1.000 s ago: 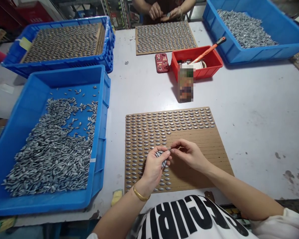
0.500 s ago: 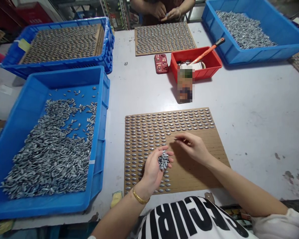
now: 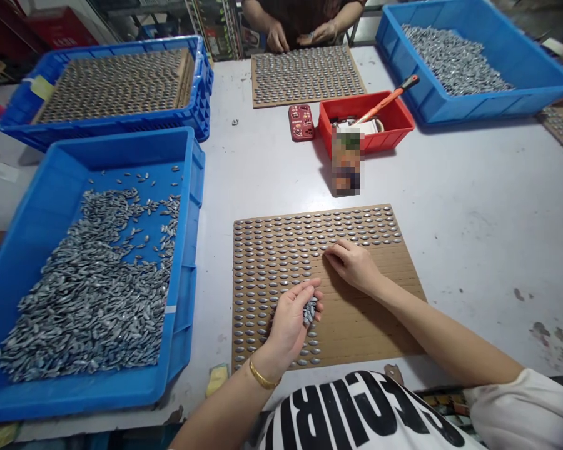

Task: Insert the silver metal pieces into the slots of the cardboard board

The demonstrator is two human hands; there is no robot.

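Observation:
A brown slotted board lies on the table before me, its upper rows and left part filled with small grey metal pieces. My left hand is cupped over the board's lower middle, closed around a handful of the grey metal pieces. My right hand rests on the board at the edge of the filled rows, fingers pinched down against the surface; what they hold is too small to see.
A blue bin of loose grey pieces stands at my left, another blue bin with filled boards behind it. A third blue bin, a red tray and a red phone lie farther off. Another person's hands work on a far board.
My right hand has moved away from my left hand, up and forward to the edge of the filled rows. My left hand has dropped slightly toward me with its handful.

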